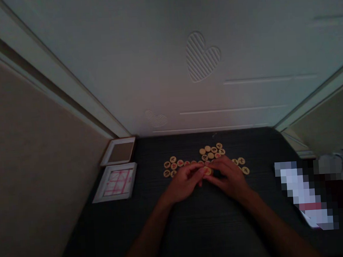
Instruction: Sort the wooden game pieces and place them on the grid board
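Both hands meet over the middle of a dark table. Between the fingertips of my left hand (186,182) and my right hand (228,175) is a round Chinese chess piece (207,171) with a red character, and both hands are closed on it. Whether other pieces lie beneath it is hidden by the fingers. Just left of my left hand, several pieces (174,166) lie flat with black or red characters. Behind my right hand sits a cluster of pieces (210,155), some showing blank faces. A few more pieces (241,161) lie right of that hand.
At the left stand an open box half (132,167) holding a red-lined sheet and a brown-floored box half (114,141) behind it. A pixelated bright object (305,194) lies at the right. A white panel with raised hearts (203,56) rises behind the table (207,235).
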Demonstrator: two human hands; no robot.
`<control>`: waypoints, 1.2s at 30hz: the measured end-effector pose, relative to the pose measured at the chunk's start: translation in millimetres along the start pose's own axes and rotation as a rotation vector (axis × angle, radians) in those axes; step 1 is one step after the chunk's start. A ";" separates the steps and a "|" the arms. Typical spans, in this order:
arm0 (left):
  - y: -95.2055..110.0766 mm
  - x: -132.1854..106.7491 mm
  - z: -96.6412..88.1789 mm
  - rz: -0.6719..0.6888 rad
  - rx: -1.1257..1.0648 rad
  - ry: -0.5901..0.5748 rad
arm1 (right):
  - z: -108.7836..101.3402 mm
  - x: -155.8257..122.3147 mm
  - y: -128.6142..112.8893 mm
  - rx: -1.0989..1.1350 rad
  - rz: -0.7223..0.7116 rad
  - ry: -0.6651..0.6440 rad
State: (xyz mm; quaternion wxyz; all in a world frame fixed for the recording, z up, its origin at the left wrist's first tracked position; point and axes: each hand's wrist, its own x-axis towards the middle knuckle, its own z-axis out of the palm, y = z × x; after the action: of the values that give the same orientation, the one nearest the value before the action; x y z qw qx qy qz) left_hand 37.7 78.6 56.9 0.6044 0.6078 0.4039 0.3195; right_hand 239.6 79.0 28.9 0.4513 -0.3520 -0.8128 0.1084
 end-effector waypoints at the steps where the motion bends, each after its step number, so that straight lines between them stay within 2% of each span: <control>1: -0.3 0.0 1.0 -0.002 -0.015 -0.006 | -0.8 0.5 -0.8 -0.004 -0.010 -0.003; 4: -2.6 0.4 2.0 -0.001 -0.052 0.004 | -3.6 2.4 -3.3 -0.008 -0.023 -0.018; 7: -6.3 1.6 -3.3 0.008 -0.026 0.126 | -7.2 4.5 -4.2 -0.013 -0.008 -0.007; 10: -10.4 2.4 -12.9 0.045 0.127 0.296 | -12.3 6.9 -2.9 -0.046 0.049 0.027; 12: -12.8 2.1 -18.6 0.096 0.311 0.337 | -15.7 8.5 -1.5 -0.054 0.083 0.042; 16: -15.4 0.7 -24.7 0.239 0.601 0.255 | -19.6 10.0 1.6 -0.047 0.119 0.056; 23: -16.0 -1.3 -32.0 0.172 0.708 0.287 | -20.5 9.3 4.3 -0.059 0.137 0.056; 29: -17.2 -0.2 -32.1 0.289 0.820 0.142 | -22.3 8.7 11.4 -0.068 0.153 0.061; 36: -23.2 2.8 -29.3 0.301 0.900 0.101 | -20.2 5.1 28.8 -0.214 0.238 -0.014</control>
State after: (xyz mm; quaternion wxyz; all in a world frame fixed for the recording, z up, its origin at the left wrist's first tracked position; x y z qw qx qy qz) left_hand 10.9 93.7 35.5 0.2077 0.8447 0.4385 0.2259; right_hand 267.8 100.5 29.5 0.3896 -0.4912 -0.7754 0.0762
